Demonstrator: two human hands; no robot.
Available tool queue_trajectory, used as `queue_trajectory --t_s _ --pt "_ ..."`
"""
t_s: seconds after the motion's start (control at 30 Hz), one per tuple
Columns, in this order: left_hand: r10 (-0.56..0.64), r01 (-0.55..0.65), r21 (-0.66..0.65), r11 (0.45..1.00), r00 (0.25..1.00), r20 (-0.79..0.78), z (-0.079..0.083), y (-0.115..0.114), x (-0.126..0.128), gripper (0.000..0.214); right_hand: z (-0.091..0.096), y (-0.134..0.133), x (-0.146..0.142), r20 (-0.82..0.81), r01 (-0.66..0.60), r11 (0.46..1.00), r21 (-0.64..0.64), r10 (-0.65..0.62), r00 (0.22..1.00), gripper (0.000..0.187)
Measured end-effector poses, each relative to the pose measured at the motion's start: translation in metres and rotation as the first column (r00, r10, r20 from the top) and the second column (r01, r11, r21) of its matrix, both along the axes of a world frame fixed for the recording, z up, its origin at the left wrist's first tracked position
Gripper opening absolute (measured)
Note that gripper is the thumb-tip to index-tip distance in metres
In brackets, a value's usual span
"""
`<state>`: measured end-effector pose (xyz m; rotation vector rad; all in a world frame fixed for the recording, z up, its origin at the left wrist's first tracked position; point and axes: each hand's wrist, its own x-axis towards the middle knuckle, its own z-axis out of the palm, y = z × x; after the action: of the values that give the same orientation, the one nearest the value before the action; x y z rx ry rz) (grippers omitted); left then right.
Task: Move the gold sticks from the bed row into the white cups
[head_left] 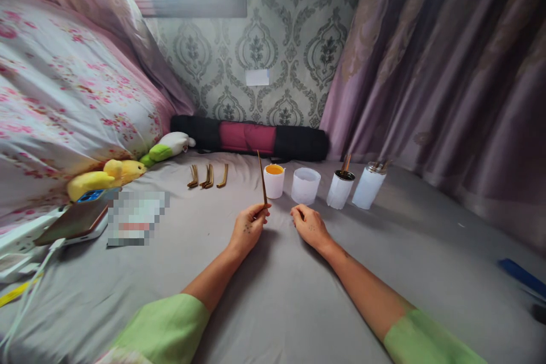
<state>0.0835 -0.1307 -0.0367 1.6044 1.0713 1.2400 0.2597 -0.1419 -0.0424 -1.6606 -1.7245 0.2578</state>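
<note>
My left hand [248, 226] is closed round the lower end of a thin, dark brown, tapered stick [261, 179], which points up and away. Just behind the stick stands a white cup [273, 185] with orange-yellow inside. My right hand [310, 226] has its fingers curled in; whether anything is between them is hidden. Closest to it is a translucent white tub [305, 187]. Farther right are a white-wrapped can [340, 190] with a dark inside and brown sticks standing in it, and a second white-wrapped can [368, 186] with thin sticks at its top.
Bent brown strips [207, 177] lie in small groups at the left. A phone [91, 194], a blurred packet [134, 219], a power strip [25, 233] and plush toys [123, 172] line the left side. A black and maroon roll [247, 137] lies along the wall. A blue object [521, 276] is far right.
</note>
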Motion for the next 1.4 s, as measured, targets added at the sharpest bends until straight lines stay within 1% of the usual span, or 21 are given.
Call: queue_trajectory --t_s 0.23,0.57,0.73,1.0,1.2,1.4 --pt "0.06 -0.032 0.188 0.982 0.988 -0.145 0.0 -0.002 -0.004 0.029 -0.001 0.001 0.0 -0.029 -0.012 1.0 0.022 0.013 1.0 0.03" --pt "0.09 0.01 0.343 0.939 0.957 -0.276 0.006 -0.008 -0.005 0.029 0.007 -0.004 -0.003 -0.123 -0.023 0.999 0.031 0.026 0.992 0.03" --pt "0.102 0.037 0.378 0.925 0.935 -0.34 0.007 -0.01 -0.005 0.03 0.01 -0.005 -0.005 -0.192 -0.044 0.999 0.027 0.048 0.98 0.029" --pt "0.136 0.091 0.452 0.887 0.885 -0.446 0.003 -0.009 -0.006 0.031 0.009 -0.004 -0.008 -0.279 -0.075 0.993 0.09 0.097 0.955 0.031" --pt "0.153 0.116 0.456 0.882 0.846 -0.51 0.004 -0.011 -0.007 0.031 0.008 -0.004 -0.01 -0.361 -0.102 0.987 0.127 0.142 0.922 0.032" --pt "0.154 0.164 0.453 0.876 0.795 -0.586 0.009 -0.015 -0.008 0.033 0.011 -0.004 -0.013 -0.463 -0.143 0.982 0.124 0.185 0.867 0.029"
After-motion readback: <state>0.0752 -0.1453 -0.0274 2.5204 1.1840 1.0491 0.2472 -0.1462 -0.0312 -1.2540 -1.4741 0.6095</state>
